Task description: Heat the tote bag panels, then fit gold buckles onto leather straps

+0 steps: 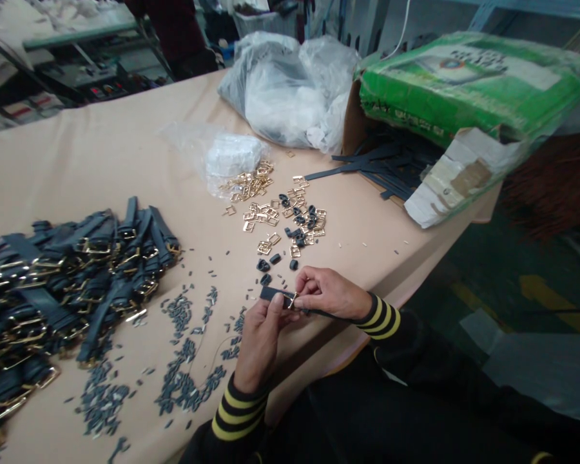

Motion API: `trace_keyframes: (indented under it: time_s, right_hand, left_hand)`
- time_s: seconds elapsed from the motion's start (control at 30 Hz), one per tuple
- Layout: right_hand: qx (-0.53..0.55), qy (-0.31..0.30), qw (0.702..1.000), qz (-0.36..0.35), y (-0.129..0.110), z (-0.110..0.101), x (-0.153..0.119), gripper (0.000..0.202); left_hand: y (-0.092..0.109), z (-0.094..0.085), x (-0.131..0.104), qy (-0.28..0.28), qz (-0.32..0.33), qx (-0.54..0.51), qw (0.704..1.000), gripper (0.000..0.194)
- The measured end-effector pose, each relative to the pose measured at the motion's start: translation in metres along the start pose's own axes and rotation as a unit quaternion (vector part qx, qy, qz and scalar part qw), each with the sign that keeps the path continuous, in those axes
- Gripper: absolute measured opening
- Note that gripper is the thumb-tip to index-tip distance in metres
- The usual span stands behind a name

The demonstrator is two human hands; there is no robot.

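Observation:
Near the table's front edge, my left hand (pixel 264 335) pinches a dark blue strap (pixel 272 294) between thumb and fingers. My right hand (pixel 331 293) meets it from the right, its fingers closed on a small gold buckle (pixel 293 300) at the strap. The fingers hide how the buckle sits on the strap. Just beyond my hands lie several small dark strap loops (pixel 275 259). Farther back, loose gold buckles (pixel 261 214) are spread about, with more dark loops among them.
A large heap of buckled dark straps (pixel 91 258) covers the left side. Small dark offcuts (pixel 188 380) are scattered in front of it. A green box (pixel 444 84) holding loose straps (pixel 391 161) and a plastic bag (pixel 290 90) stand at the back. Another person (pixel 174 32) is beyond the table.

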State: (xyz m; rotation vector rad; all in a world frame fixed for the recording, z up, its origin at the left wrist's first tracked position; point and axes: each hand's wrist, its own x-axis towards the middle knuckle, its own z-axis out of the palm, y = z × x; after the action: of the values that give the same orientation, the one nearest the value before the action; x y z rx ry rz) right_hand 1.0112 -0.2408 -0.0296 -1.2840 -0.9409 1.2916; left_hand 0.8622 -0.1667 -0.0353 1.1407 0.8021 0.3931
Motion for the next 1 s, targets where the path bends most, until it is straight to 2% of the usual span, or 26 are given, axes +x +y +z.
trace_keyframes:
  time_s: [0.13,0.37,0.47,0.6,0.73,0.8,1.0]
  right_hand:
    - [-0.041,-0.002,0.999,-0.027,-0.003,0.001,-0.002,0.016]
    - [-0.039,0.008,0.998,-0.047,0.001,0.006,-0.002,0.011]
    - [-0.079,0.034,0.994,-0.063,0.001,0.011,-0.003,0.01]
    - [-0.155,0.067,0.978,-0.123,-0.002,0.017,-0.005,0.005]
    - [-0.262,0.097,0.946,-0.166,-0.003,0.022,-0.005,0.007]
    - [-0.287,0.122,0.936,-0.161,-0.004,0.024,-0.006,0.007]
    - [-0.273,0.174,0.942,-0.087,-0.005,0.026,-0.006,0.001]
  left_hand:
    - [0.007,0.005,0.001,0.02,-0.015,-0.055,0.998,0.028]
    - [0.007,0.002,0.003,0.041,-0.01,-0.03,0.999,0.022]
    - [0.001,-0.001,0.005,0.057,0.009,-0.002,0.998,0.024]
    - [-0.003,-0.001,0.006,0.091,0.043,0.03,0.995,0.028]
    - [-0.002,0.004,0.005,0.106,0.059,0.005,0.993,0.027]
    - [-0.002,0.006,0.004,0.091,0.062,-0.023,0.994,0.024]
    - [-0.005,0.004,0.004,0.05,0.045,-0.051,0.996,0.018]
